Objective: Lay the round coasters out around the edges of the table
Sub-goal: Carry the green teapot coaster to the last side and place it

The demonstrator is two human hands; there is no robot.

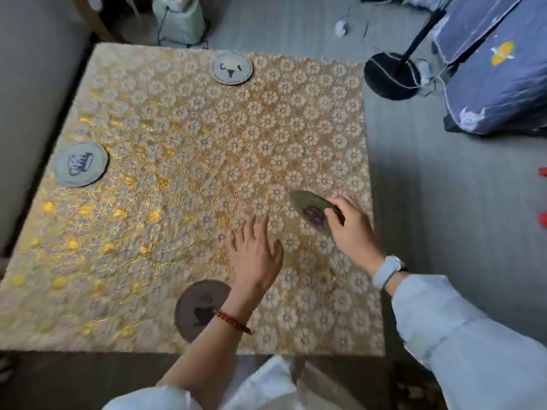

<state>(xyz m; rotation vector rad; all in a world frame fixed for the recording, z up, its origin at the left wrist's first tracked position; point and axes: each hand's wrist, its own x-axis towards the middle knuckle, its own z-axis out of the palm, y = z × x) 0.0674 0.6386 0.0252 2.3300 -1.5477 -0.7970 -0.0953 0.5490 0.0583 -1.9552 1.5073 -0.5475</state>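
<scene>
A square table (148, 261) wears a gold cloth with white flowers. A pale coaster with a face drawing (232, 68) lies at the far edge. A grey coaster with dark scribble (80, 164) lies at the left edge. A brown coaster (196, 309) sits near the front edge, partly under my left wrist. My right hand (352, 229) grips a green coaster (310, 210), tilted, close to the right edge. My left hand (254, 255) hovers flat over the cloth with fingers spread, holding nothing.
A black round stand base with a pole (392, 75) stands on the grey floor right of the table. A blue bag (500, 84) lies beyond it. A pale fabric container (179, 19) sits behind the table. A wall runs along the left side.
</scene>
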